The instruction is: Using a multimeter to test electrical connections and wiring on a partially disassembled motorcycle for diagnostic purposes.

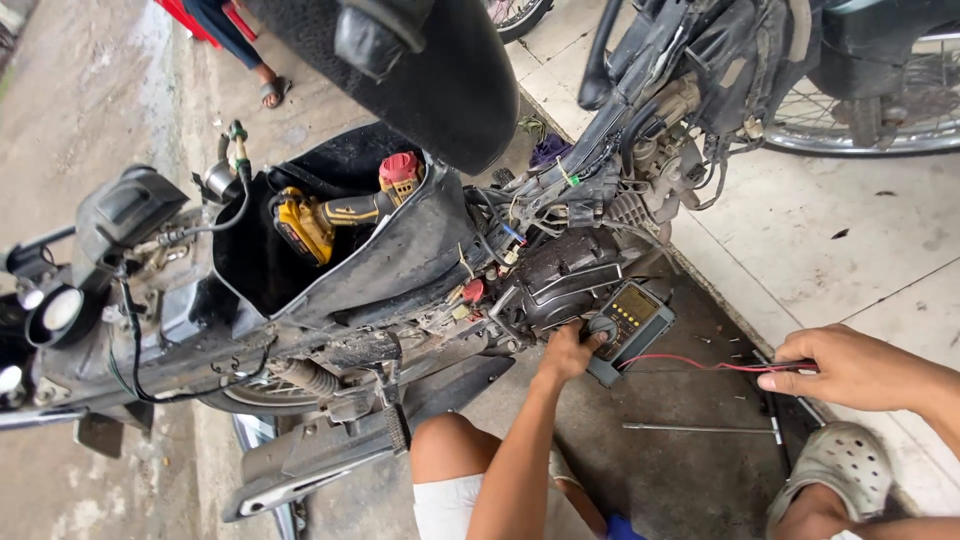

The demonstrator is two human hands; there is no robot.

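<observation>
My left hand (568, 352) grips the dial of a dark multimeter (632, 322) with a yellowish screen, propped against the side of a stripped motorcycle (400, 270). My right hand (845, 368) is closed around the meter's probes, with a red lead (690, 363) running from it back to the meter. The probes themselves are mostly hidden in my fingers. My bare knee (447, 450) is below the bike, and my foot in a grey clog (840, 468) rests at the lower right.
A yellow cordless drill (320, 220) lies in the open under-seat compartment; the black seat (430, 70) is tipped up. A long metal rod (700, 429) lies on the concrete. Another motorcycle's wheel (870, 110) stands upper right. Another person's sandalled foot (272, 90) is at the top.
</observation>
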